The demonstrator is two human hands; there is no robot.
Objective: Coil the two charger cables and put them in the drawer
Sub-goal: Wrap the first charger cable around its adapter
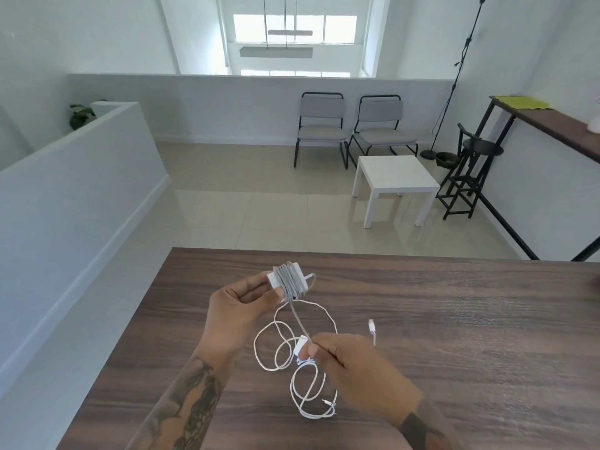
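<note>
head view: the left hand (242, 298) has its grip clamped on a white power brick (287, 282), held up off the desk (454, 319) so the grey cable (285, 280) can wrap round it; several turns already sit on it. from that grip the cable's free length runs down and toward the person into the right hand (350, 358), whose grip pinches it, likely to keep it taut for winding. just under the right grip lies the second charger (301, 347), with its white cable (292, 368) in loose loops on the desk, not yet coiled. no drawer is in view.
</note>
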